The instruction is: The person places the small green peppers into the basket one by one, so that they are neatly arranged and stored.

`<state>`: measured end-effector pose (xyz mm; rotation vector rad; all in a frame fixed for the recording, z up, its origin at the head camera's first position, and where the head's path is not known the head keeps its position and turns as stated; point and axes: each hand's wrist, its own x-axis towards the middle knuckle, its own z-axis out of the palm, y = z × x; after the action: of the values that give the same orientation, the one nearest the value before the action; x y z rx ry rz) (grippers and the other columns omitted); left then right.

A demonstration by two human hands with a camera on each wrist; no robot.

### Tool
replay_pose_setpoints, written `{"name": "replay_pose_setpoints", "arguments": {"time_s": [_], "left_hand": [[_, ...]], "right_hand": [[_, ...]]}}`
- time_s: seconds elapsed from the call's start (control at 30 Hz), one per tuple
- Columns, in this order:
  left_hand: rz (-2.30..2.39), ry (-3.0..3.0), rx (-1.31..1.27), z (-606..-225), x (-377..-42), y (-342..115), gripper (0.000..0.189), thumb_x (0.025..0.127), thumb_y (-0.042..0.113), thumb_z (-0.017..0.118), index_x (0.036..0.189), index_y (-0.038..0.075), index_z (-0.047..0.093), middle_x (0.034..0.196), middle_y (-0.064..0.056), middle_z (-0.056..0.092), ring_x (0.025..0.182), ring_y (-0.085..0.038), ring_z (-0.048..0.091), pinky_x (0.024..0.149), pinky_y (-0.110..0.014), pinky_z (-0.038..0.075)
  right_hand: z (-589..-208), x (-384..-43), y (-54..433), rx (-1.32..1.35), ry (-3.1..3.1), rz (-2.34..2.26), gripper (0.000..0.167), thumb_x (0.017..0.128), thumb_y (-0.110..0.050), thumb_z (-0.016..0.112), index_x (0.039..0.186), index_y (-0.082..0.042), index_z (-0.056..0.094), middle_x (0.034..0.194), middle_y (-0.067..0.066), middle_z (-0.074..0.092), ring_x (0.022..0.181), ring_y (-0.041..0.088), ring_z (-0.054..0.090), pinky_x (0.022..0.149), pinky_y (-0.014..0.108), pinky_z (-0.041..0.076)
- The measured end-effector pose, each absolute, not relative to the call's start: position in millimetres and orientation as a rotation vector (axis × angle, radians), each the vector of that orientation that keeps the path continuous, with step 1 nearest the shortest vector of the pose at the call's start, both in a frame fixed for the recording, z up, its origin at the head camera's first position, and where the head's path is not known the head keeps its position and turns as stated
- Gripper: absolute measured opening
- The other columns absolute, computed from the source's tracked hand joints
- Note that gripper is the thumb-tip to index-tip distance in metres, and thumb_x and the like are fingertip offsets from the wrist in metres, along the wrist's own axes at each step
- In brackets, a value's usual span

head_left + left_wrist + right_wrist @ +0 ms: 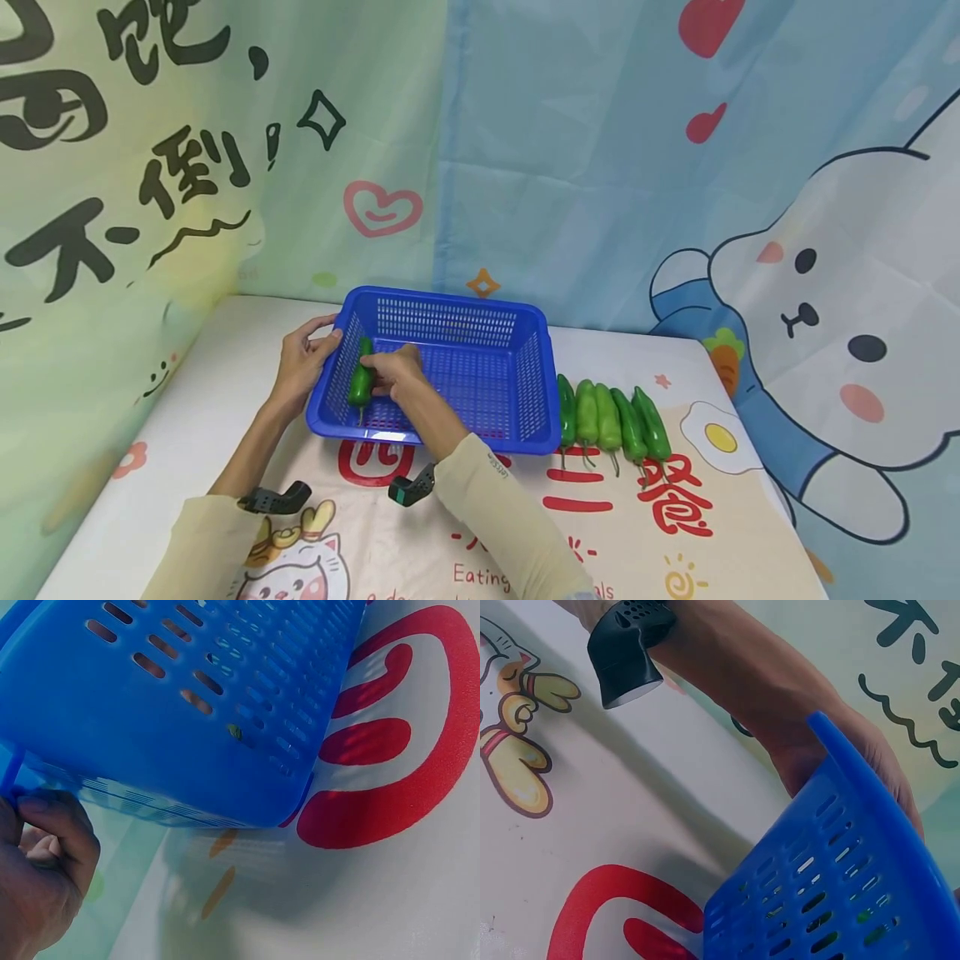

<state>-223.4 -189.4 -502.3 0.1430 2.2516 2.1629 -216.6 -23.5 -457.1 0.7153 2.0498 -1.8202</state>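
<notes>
A blue plastic basket (474, 379) with slotted walls stands on the table. The left hand (306, 360) grips its left rim, and in the left wrist view the curled fingers (64, 825) are at that rim. Inside the basket, near its left wall, the right hand (399, 369) holds a long green pepper (362, 385), which lies lengthwise with its stem toward the person. In the right wrist view the basket's wall (840, 847) hides the right hand, with bits of green showing through the slots.
Several green peppers lie side by side in a row right of the basket, among them a light green pepper (608, 421) and a darker pepper (651, 423) at the right end. A printed cloth (420, 533) covers the table. Behind it hangs a printed curtain (562, 208).
</notes>
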Motion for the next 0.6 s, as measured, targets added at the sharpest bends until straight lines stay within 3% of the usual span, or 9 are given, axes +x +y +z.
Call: {"name": "replay_pose_setpoints", "arguments": {"time_s": [0.17, 0.4, 0.6], "left_hand": [[2.161, 2.26, 0.163, -502.7, -223.7, -188.6, 0.051, 0.115, 0.022, 0.056, 0.158, -0.006, 0.048, 0.103, -0.008, 0.085, 0.081, -0.01, 0.082, 0.07, -0.027, 0.069], [2.184, 2.243, 0.154, -504.7, -224.3, -187.3, 0.05, 0.115, 0.02, 0.058, 0.156, -0.006, 0.05, 0.092, 0.004, 0.084, 0.077, -0.011, 0.081, 0.066, -0.026, 0.068], [2.188, 2.246, 0.156, -504.4, -224.6, -188.7, 0.051, 0.115, 0.02, 0.058, 0.157, -0.006, 0.049, 0.092, 0.005, 0.084, 0.076, -0.01, 0.081, 0.065, -0.026, 0.067]], "right_hand": [[-457.0, -215.2, -20.7, 0.714, 2.057, -1.806, 0.039, 0.097, -0.008, 0.081, 0.127, 0.011, 0.065, 0.11, 0.026, 0.082, 0.102, 0.034, 0.083, 0.094, 0.045, 0.068], [-455.7, -211.6, -16.6, 0.752, 2.027, -1.812, 0.051, 0.096, -0.007, 0.081, 0.138, 0.011, 0.058, 0.117, 0.03, 0.078, 0.108, 0.038, 0.081, 0.097, 0.047, 0.067], [-454.6, -210.8, -8.3, 0.747, 2.031, -1.803, 0.058, 0.096, -0.008, 0.081, 0.144, 0.012, 0.054, 0.126, 0.033, 0.075, 0.113, 0.042, 0.079, 0.101, 0.047, 0.066]]}}
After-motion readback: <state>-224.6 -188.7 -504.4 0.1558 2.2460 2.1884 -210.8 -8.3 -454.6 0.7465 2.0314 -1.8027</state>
